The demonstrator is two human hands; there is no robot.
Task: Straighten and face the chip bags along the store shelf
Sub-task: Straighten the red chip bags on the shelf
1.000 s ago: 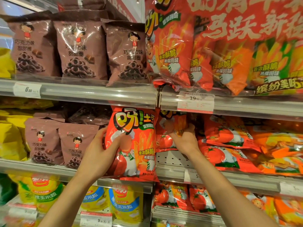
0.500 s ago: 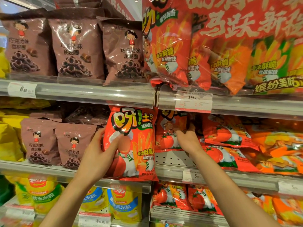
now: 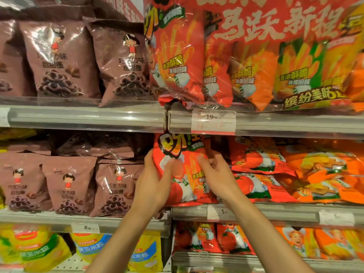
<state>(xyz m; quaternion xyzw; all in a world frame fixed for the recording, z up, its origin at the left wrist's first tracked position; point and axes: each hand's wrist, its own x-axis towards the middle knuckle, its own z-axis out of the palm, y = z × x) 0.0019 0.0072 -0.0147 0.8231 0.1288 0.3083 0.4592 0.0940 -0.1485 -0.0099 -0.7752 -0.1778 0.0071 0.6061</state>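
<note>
Left hand (image 3: 153, 186): bare, no ring or glove visible.
Right hand (image 3: 218, 178): bare, no ring or glove visible.
Forearms: both bare, no sleeve, watch or band in view.

Middle shelf: three brown ring-snack bags (image 3: 69, 186) upright at left, one red fries bag (image 3: 185, 170) standing; two hands (image 3: 151, 186).

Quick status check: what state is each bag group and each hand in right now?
Red tomato chip bag: upright, facing out, held by both hands.
Left hand: gripping its left edge.
Right hand: fingers pressing its front.
Brown chocolate-ring bags: upright, facing out.
Red and orange bags to the right: lying flat, stacked.
</note>
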